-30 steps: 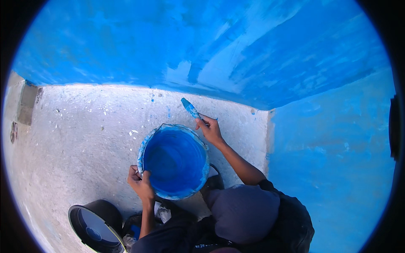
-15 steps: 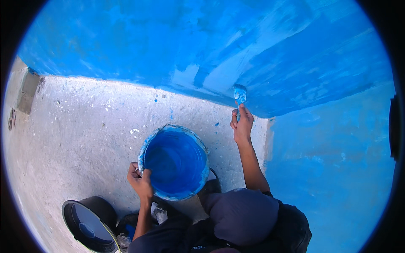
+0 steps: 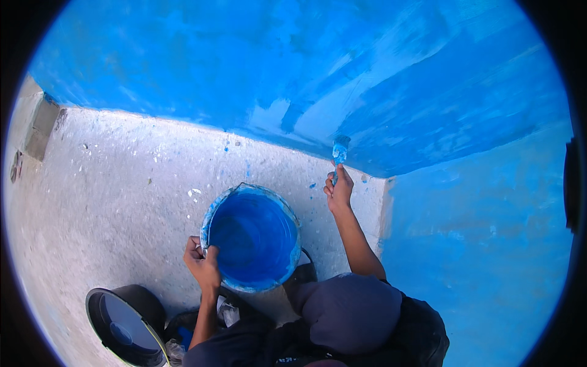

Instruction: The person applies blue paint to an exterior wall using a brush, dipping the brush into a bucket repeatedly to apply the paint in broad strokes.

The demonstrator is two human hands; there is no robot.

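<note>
My right hand (image 3: 340, 189) is closed round the handle of a paintbrush (image 3: 340, 148) smeared with blue and white paint. The bristles point up at the foot of a blue wall (image 3: 183, 55); whether they touch it I cannot tell. Pale streaks show on the wall left of and above the brush. With my left hand (image 3: 203, 263) I grip the left rim of a bucket (image 3: 292, 214), thumb inside and fingers outside. Blue paint coats its inner wall, and its rim is crusted with pale blue. The bucket's underside is hidden.
A black bucket (image 3: 150, 300) with a light-coloured liquid in it stands at the lower left. Pale concrete floor (image 3: 122, 202) carries white flecks and blue drips. On the right a second blue wall (image 3: 477, 232) meets the first at a corner. A grey block (image 3: 43, 125) sits far left.
My right hand and the paintbrush have moved down and slightly left, toward the wall's lower edge. My left hand stays on the bucket's rim, nearly still.
</note>
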